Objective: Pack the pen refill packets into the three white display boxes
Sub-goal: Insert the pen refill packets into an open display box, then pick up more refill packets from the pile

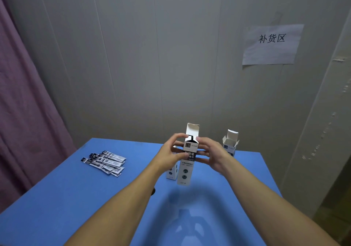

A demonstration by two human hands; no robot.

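Note:
A tall white display box with black print hangs upright above the blue table, its top flap open. My left hand grips its left side and my right hand grips its right side near the top. A second white box stands on the table just behind it, mostly hidden by my left hand. The third white box stands open at the back right. Several black-and-white pen refill packets lie in a loose pile on the table's left.
A grey panel wall rises right behind the table, with a paper sign taped on it at the upper right. A purple curtain hangs along the left. The table's right edge runs close to a wall corner.

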